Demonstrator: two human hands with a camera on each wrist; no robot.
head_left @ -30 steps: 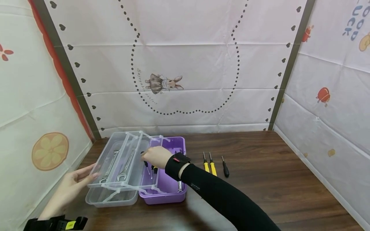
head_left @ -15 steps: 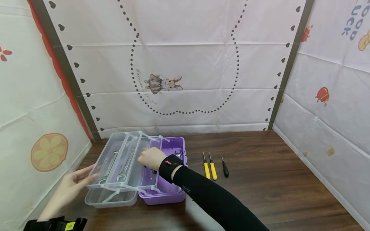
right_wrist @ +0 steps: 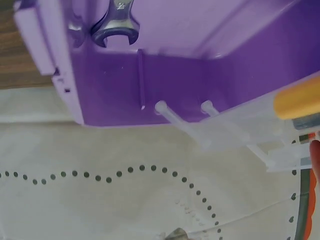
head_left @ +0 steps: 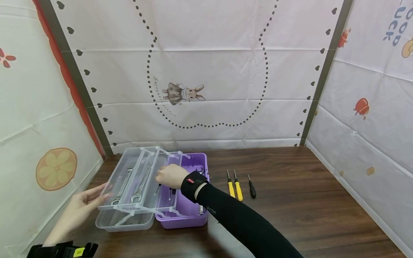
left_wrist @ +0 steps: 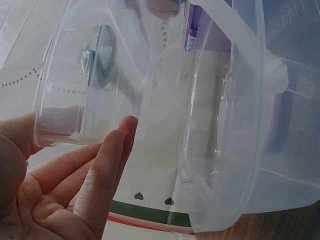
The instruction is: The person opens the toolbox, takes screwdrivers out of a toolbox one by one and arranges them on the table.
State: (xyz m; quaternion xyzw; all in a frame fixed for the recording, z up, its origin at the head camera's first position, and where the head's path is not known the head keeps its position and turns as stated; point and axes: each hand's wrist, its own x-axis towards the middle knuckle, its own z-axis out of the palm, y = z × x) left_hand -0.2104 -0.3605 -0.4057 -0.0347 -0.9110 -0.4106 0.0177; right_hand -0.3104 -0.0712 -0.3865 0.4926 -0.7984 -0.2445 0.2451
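Note:
My left hand (head_left: pixel 79 208) grips the left edge of a clear plastic tray (head_left: pixel 106 200), thumb and fingers on either side of its wall. Two open-end wrenches (head_left: pixel 137 195) lie in this tray. My right hand (head_left: pixel 171 176) is over the inner tray section, above the purple toolbox (head_left: pixel 180 224); its fingertips are mostly hidden in the head view. Small dark-ended tools (head_left: pixel 172 191) lie beneath it. At the right wrist view's edge, a fingertip (right_wrist: pixel 316 155) is close to a yellow handle (right_wrist: pixel 300 100); whether it is held cannot be seen.
White hinged arms (head_left: pixel 146 211) join the clear trays to the purple toolbox. Beneath the left tray sits a clear lid-like shell (head_left: pixel 129 225). Another wrench (right_wrist: pixel 117 25) lies inside the toolbox. Two yellow screwdrivers (head_left: pixel 238 190) and a black screwdriver (head_left: pixel 252 189) lie on the wooden table (head_left: pixel 306 200).
My right hand shifts slightly left and then back a little right over the tray, with a dark slim tool end showing below it now. My left hand keeps its grip on the tray.

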